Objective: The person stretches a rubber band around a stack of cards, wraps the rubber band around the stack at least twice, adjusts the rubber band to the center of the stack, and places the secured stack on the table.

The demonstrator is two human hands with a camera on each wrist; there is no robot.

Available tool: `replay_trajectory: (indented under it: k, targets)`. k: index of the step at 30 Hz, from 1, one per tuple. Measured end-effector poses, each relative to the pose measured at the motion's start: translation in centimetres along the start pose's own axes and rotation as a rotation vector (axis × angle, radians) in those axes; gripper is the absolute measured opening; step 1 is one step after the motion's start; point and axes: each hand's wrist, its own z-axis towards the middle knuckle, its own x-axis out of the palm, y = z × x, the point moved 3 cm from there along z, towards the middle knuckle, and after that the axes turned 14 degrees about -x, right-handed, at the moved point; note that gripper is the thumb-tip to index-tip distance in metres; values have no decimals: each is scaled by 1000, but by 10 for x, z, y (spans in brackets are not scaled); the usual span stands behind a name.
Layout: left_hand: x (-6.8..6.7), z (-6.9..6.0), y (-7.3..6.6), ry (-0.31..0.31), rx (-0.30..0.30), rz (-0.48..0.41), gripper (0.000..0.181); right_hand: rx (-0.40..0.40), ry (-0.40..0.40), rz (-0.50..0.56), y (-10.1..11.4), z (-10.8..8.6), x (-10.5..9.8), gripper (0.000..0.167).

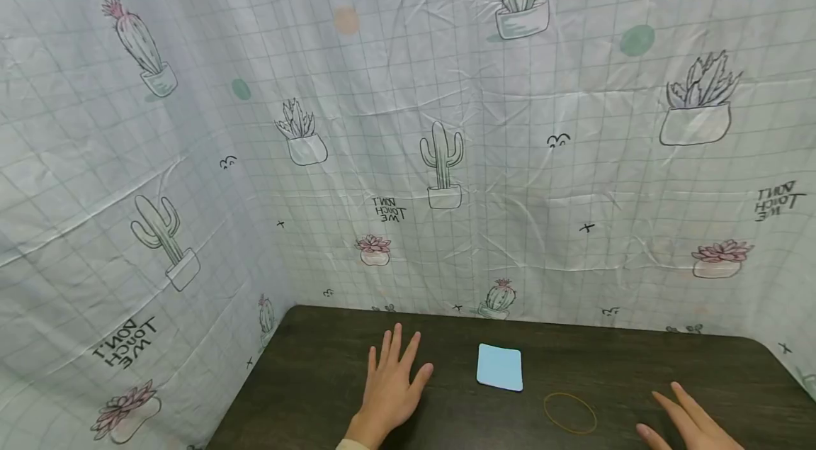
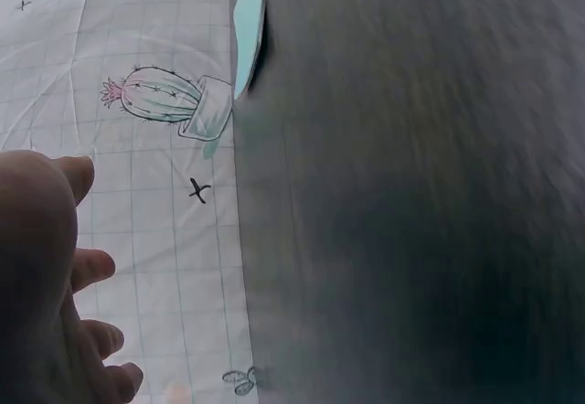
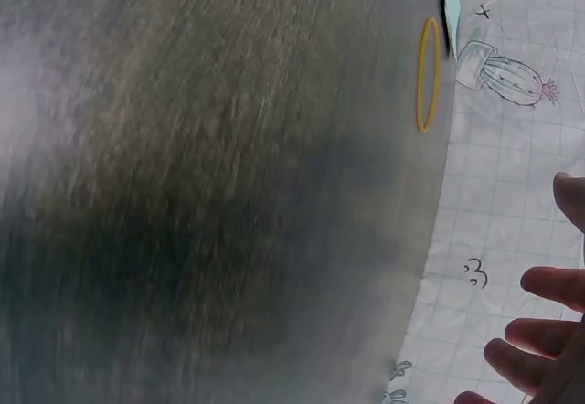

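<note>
A light blue square pad (image 1: 500, 367) lies on the dark table, with a thin yellow ring-shaped band (image 1: 570, 413) to its lower right. To the left of the pad is my left hand (image 1: 393, 386), palm down with fingers spread and holding nothing. My right hand (image 1: 691, 422) is right of the band at the lower edge, its fingers extended and nothing in them. The left wrist view shows the pad (image 2: 248, 34) at the top and my left hand (image 2: 64, 285) at the left. In the right wrist view the band (image 3: 428, 75) appears near the pad's edge (image 3: 452, 6), apart from my right hand (image 3: 544, 322).
The dark wooden table (image 1: 319, 379) has rounded far corners. A pale cloth (image 1: 395, 138) printed with cacti and grid lines hangs behind the table and along its left and right sides.
</note>
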Motion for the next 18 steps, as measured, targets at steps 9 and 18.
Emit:
replay_trajectory:
  k: [9,18]
  targets:
    - [17,9,-18,50,-18,-104,81,66,-41,62,7,2,6,69]
    - [29,15,-36,90,-24,-196,83,166,199,120,11,9,10,85]
